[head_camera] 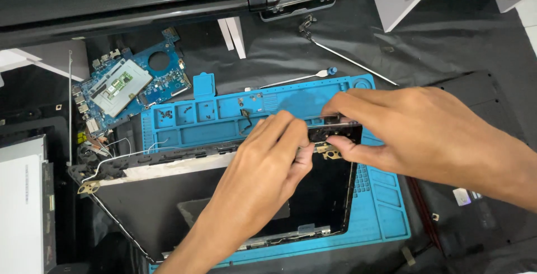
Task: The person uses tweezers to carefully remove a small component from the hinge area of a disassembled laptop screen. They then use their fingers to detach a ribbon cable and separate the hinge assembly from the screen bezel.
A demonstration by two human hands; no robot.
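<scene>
I have both hands at the far right corner of the black laptop lid shell [168, 207], which lies face-open across the blue repair mat [386, 207] on the worktop. My left hand [263, 162] comes up from the near side; its fingers [299, 139] are pressed together on the small metal hinge bracket [326, 150] at that corner. My right hand [414, 134] reaches in from the right, and its fingers [344, 106] are clamped over the shell's top edge just above the bracket, thumb below. Whether the bracket is free of the shell I cannot tell, since my fingers cover the joint.

Judging by how things lie, the teardown looks well along. The blue circuit board [131, 86] sits out on its own at the far left, apart from any casing. Loose screws [184, 111] are sorted in the mat's far compartments. A long hinge rod [347, 58] lies on the dark cloth beyond the mat, and a thin white pry tool [296, 78] rests just beside the mat's far edge. A flat display panel [22, 195] lies at the near left, separate from the shell.

What seems left on the shell: this right corner bracket, the one at the left corner [88, 187], and the thin white cable [120, 153] running along the far edge toward it. A closed laptop [128, 0] sits at the far left, untouched.
</scene>
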